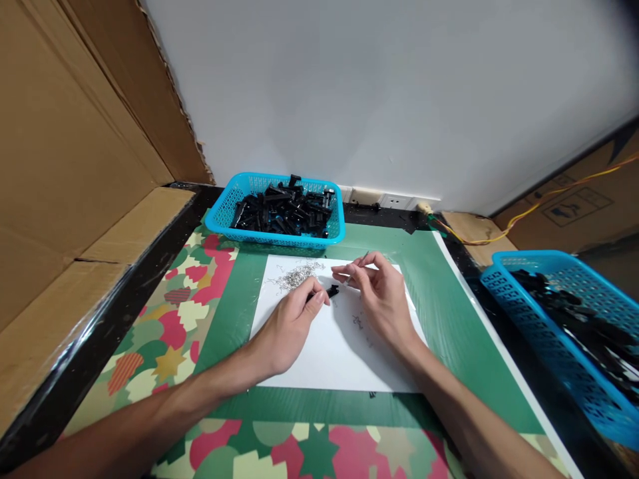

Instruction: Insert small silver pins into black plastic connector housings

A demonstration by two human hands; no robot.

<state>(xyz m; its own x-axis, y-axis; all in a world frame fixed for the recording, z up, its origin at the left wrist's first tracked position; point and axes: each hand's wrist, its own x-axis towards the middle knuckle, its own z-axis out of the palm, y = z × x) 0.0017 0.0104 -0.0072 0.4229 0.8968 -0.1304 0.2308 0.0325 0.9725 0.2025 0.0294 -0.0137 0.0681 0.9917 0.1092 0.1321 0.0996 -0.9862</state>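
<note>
My left hand (pixel 299 313) is closed around a small black plastic part (pixel 333 291), whose end sticks out past the thumb and fingertips. To its right my right hand (pixel 384 293) is closed in a pinch; a thin greyish bit shows at its fingers, too small to name. A pile of small silvery metal pieces (pixel 299 275) lies just beyond my left hand on a white sheet (pixel 309 366). Several tiny dark bits (pixel 358 322) are scattered on the sheet below my right hand.
Behind the sheet stands a blue basket (pixel 274 240) heaped with black plastic parts (pixel 284 209). Another blue basket (pixel 519 316) at the right holds more black pieces (pixel 584 319). Cardboard (pixel 70 146) walls the left side. Yellow and red wires (pixel 514 226) run from a wall socket (pixel 397 200).
</note>
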